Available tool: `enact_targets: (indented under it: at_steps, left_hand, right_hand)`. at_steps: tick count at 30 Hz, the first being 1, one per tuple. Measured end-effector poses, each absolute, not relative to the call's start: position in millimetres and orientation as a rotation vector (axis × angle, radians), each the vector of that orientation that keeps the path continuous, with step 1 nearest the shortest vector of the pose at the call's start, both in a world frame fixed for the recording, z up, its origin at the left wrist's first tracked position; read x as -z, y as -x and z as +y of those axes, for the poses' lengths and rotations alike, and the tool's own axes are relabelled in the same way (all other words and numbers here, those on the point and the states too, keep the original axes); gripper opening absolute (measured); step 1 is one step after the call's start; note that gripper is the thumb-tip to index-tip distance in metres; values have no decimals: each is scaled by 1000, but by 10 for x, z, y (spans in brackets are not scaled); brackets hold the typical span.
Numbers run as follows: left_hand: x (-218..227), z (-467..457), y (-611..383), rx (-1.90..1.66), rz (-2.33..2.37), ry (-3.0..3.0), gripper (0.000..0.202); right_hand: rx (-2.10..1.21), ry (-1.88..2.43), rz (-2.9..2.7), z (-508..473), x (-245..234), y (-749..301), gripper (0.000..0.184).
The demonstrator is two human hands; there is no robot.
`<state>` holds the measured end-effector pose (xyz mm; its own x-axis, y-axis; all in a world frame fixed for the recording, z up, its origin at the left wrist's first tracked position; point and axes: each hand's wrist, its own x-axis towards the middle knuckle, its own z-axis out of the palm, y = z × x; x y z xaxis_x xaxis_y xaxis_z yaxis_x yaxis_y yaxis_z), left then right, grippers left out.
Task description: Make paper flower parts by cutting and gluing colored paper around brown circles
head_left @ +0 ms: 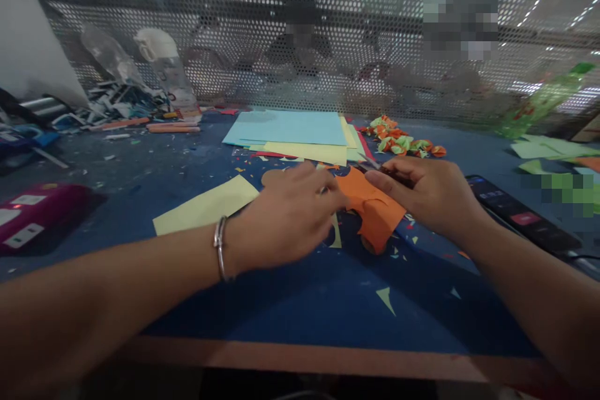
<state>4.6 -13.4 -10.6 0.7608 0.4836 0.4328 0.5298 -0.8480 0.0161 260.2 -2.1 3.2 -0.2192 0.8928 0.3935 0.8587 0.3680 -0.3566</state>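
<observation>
My left hand (293, 215), with a silver bracelet on the wrist, hovers over the blue tabletop and is smeared by motion. Its fingertips come close to a cut piece of orange paper (382, 215); whether they touch it is unclear. My right hand (431, 190) is closed round what look like scissors (372, 163), their thin blades pointing left and their handles mostly covered by the fingers. The orange paper lies just below that hand, over a round brown edge (372, 247). Left of my left hand rests a yellow paper sheet (206, 203).
Behind the hands are stacked blue sheets (290, 127) and crumpled orange-green paper bits (403, 140). A phone (525, 215) lies right, a magenta device (42, 212) left. A clear bottle (171, 69) stands near the perforated metal screen (234, 31). Paper scraps (387, 300) are scattered about.
</observation>
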Motion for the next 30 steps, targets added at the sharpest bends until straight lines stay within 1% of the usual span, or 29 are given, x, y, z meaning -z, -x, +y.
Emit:
enact_targets:
  at_steps: [2,3,5,8,9,14,17,20,23,28,30]
  left_hand:
    - [105,-291,-153,457,-559,2996,31]
    - [100,-337,-180,403,-532,3026,28]
    - [85,-346,-176,372,-669,3016,26]
    - [70,-204,-66,414,-1039,2904,18]
    - [70,-146,-22,410,-1116,2886,19]
    - [100,-48,51,357,-1135,2934,23]
    - [128,-115,-24,411,-1007,3002,21]
    - [159,-138,-79,380,-974,3048,18]
    - [183,-92,-74,360,-1054,3008,19]
    - [172,-12,-100,462,-1273,2914,20]
    - [144,20,-178,459,-1367,2893,25]
  right_hand:
    - [-113,1516,-2117,-1,-31,-2605,59]
    - [-135,1523,-2135,12,-26,-2609,59]
    - [-179,1544,-2186,42,-10,-2625,59]
    - [-222,1589,-2270,78,20,-2652,60]
    - [-239,1608,-2297,84,26,-2658,60]
    - [-336,1688,-2446,70,18,-2646,58]
    - [-274,1735,-2492,78,7,-2639,53]
    - [-164,1810,-2444,119,6,-2674,47]
    - [-115,1848,-2396,166,-2,-2739,46]
    - [-79,1942,-2464,198,-29,-2808,46]
    - [-80,1971,-2475,203,-44,-2823,45]
